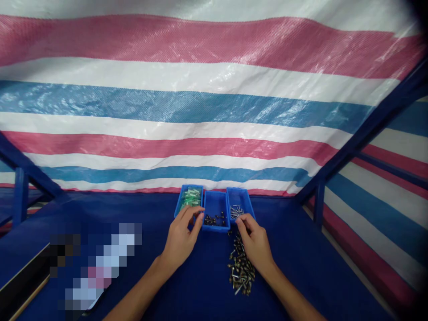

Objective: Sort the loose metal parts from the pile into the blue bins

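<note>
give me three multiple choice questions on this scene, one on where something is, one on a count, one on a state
1. Where does the loose pile of small metal hardware lie?
A) Inside a tray
B) On the navy table top, nearer the person than the trays
C) On the striped tarp

2. How many blue plastic trays stand in the row?
A) Three
B) Four
C) Five

3. How full is the middle tray?
A) Heaped to the rim
B) Empty
C) Holding a small scatter of dark pieces

Answers:
1. B, the pile sits directly on the table top, outside the trays.
2. A, three trays stand side by side at the far edge.
3. C, most of the tray's blue floor shows around the dark pieces.
</note>
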A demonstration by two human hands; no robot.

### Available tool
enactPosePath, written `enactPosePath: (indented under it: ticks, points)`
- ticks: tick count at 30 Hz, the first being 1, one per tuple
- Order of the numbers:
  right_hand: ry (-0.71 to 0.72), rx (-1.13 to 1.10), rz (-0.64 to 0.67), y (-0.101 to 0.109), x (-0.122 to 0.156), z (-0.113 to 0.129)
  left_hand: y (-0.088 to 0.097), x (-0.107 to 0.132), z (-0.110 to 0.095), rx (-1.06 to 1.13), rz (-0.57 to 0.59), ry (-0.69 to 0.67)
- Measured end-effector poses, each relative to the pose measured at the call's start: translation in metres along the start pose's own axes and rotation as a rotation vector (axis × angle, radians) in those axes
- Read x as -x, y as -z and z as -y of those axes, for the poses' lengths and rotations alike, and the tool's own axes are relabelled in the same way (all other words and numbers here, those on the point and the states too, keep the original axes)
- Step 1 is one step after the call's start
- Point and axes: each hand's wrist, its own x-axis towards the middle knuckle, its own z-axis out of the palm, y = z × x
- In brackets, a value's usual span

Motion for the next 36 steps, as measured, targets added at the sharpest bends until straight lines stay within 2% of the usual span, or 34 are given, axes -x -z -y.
enactPosePath:
  ticks: [7,15,22,27,36]
  points:
    - [0.013,-0.005,0.007,-0.001,0.0,0.0,0.001,-0.015,-0.007,0.011,0.022,-0.074]
    - [0.0,-0.026,0.008,0.001,-0.002,0.002,-0.005,-0.012,-0.013,0.06,0.077,-0.123]
    - [-0.001,-0.03,0.006,-0.001,-0.002,0.001,-0.007,-0.014,-0.01,0.058,0.028,-0.119]
    - [0.0,-0.021,0.006,0.0,-0.002,0.002,-0.01,-0.016,-0.013,0.061,0.043,-0.122]
    - [-0.006,-0.026,0.012,0.0,-0.001,0.003,-0.005,-0.022,-0.011,0.054,-0.034,-0.103]
